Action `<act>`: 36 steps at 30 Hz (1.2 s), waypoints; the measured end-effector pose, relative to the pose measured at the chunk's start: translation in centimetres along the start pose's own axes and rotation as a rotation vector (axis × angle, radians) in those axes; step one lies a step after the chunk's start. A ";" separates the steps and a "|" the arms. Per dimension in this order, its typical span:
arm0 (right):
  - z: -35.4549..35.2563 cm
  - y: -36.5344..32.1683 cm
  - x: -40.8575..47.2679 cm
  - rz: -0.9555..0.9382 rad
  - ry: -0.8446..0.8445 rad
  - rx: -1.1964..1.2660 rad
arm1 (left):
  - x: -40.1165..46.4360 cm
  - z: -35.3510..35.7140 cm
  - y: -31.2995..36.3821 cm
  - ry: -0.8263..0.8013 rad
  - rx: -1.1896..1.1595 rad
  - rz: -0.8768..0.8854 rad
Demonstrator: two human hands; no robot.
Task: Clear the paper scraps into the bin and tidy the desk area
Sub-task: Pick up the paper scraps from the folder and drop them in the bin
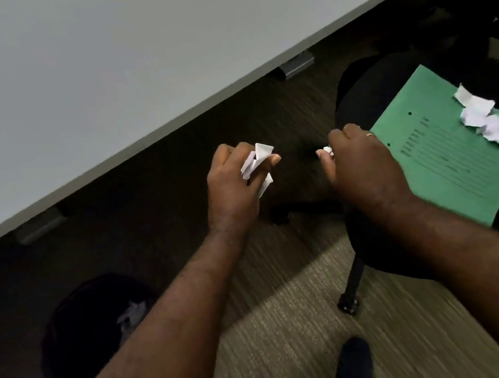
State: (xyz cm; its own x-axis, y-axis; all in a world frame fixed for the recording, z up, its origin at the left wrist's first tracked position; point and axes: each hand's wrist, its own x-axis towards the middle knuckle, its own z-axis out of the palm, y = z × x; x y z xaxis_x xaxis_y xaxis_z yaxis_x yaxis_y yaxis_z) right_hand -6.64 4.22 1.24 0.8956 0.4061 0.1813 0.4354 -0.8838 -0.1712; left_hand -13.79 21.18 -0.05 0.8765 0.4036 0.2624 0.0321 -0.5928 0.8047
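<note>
Left hand (pixel 233 181) grip holds folded white scraps (pixel 257 162); right hand (pixel 359 163) grip pinches a small scrap (pixel 328 150). Bin (pixel 90 331) lies below-left of the left hand, under the worktop (pixel 121 61).

Bin (pixel 94 333): dark, in shadow under the table (pixel 91 83); its near side is covered by the left forearm, and the pale scraps inside are too dim to count.
Scrap in right hand (pixel 358 157): only a small white tip (pixel 328 150) shows past the curled fingers.
Green sheet (pixel 453 154): printed lines too blurred to read; near edge hidden by the right forearm.
Chair (pixel 354 95): black seat, cut off at the right edge.
Shoes (pixel 353 366): cropped by the bottom edge.
</note>
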 end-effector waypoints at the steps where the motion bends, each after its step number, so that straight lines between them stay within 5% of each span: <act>1: 0.3 -1.7 0.1 -0.019 -0.016 0.006 | -0.3 -1.6 -1.0 0.017 0.011 -0.014; 13: 4.5 -21.3 -1.2 -0.281 -0.176 0.056 | -8.0 -19.3 -13.1 0.228 0.186 -0.256; 26: 9.0 -35.1 -6.3 -0.569 -0.318 0.139 | -16.2 -28.1 -20.1 0.457 0.233 -0.419; 36: 14.1 -42.2 -12.0 -0.973 -0.651 0.155 | -22.4 -28.4 -28.0 0.270 0.313 -0.597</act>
State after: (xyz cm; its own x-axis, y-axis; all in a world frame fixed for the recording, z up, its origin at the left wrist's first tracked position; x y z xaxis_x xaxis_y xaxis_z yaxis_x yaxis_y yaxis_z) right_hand -34.53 39.95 -7.35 0.0386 0.9749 -0.2194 0.9265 -0.1172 -0.3577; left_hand -47.99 48.52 -13.30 0.5188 0.8547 -0.0190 0.6390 -0.3730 0.6727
